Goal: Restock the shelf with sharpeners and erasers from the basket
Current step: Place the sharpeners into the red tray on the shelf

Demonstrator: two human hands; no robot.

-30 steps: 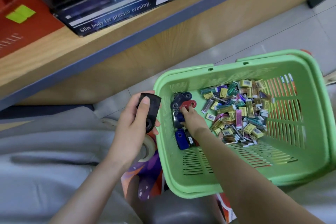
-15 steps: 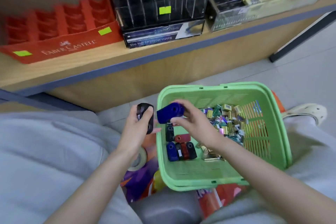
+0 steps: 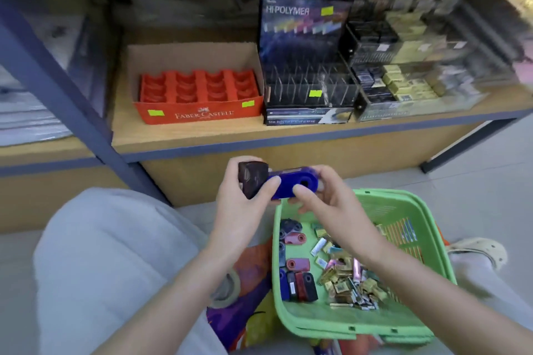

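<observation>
Two sharpeners in hand, none yet on the shelf: we hold a blue sharpener (image 3: 291,183) end to end against a black sharpener (image 3: 252,179), both raised over the far left corner of the green basket (image 3: 375,196) and just short of the shelf's front edge; our left hand (image 3: 240,210) is wrapped round the black one, fingertips lapping onto the blue, while our right hand (image 3: 326,202) pinches the blue one by its other end between thumb and fingers; below, along the basket's left wall, lie more loose sharpeners (image 3: 297,282) in red, blue and black, and towards its right wall a heap of wrapped erasers (image 3: 352,285); on the wooden shelf (image 3: 202,135) the red Faber-Castell tray (image 3: 199,95) at the left shows every visible slot bare, the black divider rack (image 3: 308,86) beside it looks largely unfilled, and the clear case (image 3: 403,86) at the right holds rows of small boxes, blurred; we judge the restocking barely begun, with the pair in hand likely bound for the red tray and the basket's whole load left to shelve; a roll of tape (image 3: 227,288) sits beside the basket's near left corner
</observation>
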